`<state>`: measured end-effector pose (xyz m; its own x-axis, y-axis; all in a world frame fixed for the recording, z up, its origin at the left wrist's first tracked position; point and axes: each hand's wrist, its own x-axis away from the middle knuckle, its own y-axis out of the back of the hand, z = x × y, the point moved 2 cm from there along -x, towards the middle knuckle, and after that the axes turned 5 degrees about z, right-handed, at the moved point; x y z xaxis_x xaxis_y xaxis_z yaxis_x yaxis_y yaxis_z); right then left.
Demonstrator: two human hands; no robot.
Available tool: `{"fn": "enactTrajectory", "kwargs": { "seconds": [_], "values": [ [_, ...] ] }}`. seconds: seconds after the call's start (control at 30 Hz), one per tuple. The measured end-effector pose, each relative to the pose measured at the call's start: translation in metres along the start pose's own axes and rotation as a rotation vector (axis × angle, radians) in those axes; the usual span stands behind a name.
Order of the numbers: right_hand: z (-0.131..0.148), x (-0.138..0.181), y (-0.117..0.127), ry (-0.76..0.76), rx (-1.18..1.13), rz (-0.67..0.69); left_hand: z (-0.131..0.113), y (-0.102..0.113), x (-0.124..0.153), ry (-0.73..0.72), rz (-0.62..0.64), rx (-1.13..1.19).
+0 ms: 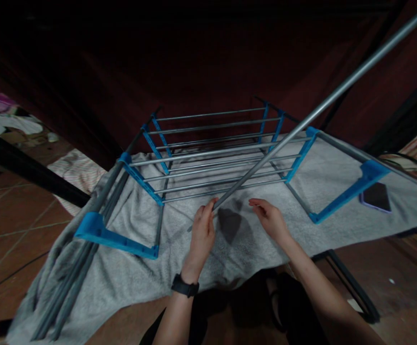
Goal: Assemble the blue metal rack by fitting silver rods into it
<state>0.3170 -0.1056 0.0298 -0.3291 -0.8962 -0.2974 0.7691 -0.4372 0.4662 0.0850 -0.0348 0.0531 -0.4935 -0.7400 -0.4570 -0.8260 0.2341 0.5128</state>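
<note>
My left hand (203, 230), with a black watch on its wrist, grips the lower end of a long grey metal rod (312, 115) that slants up to the top right. My right hand (269, 218) hovers just right of the rod's end, fingers loosely curled and apart, holding nothing. Both hands are over a grey towel (237, 239). Just beyond them stands a rack (219, 153) of grey metal bars joined by blue plastic side pieces.
A blue connector with grey rods (96, 230) lies at the left on the towel. Another blue piece (352, 189) lies at the right, beside a dark phone (375, 196). A dark red curtain hangs behind. Clothes lie on the tiled floor at far left.
</note>
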Motion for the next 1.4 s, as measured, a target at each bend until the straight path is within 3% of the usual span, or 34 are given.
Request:
{"fn": "enactTrajectory", "kwargs": {
  "seconds": [0.37,0.93,1.4],
  "values": [
    [-0.009,-0.009,0.019,-0.118,-0.189,-0.078,0.009,0.012,0.003,0.078,0.105,-0.167],
    [0.019,-0.014,0.038,-0.200,-0.597,-0.146,0.028,0.022,0.008,0.081,0.214,-0.239],
    [0.025,-0.016,0.037,-0.238,-0.891,-0.179,0.043,0.032,0.014,0.105,0.287,-0.299]
  ]
}}
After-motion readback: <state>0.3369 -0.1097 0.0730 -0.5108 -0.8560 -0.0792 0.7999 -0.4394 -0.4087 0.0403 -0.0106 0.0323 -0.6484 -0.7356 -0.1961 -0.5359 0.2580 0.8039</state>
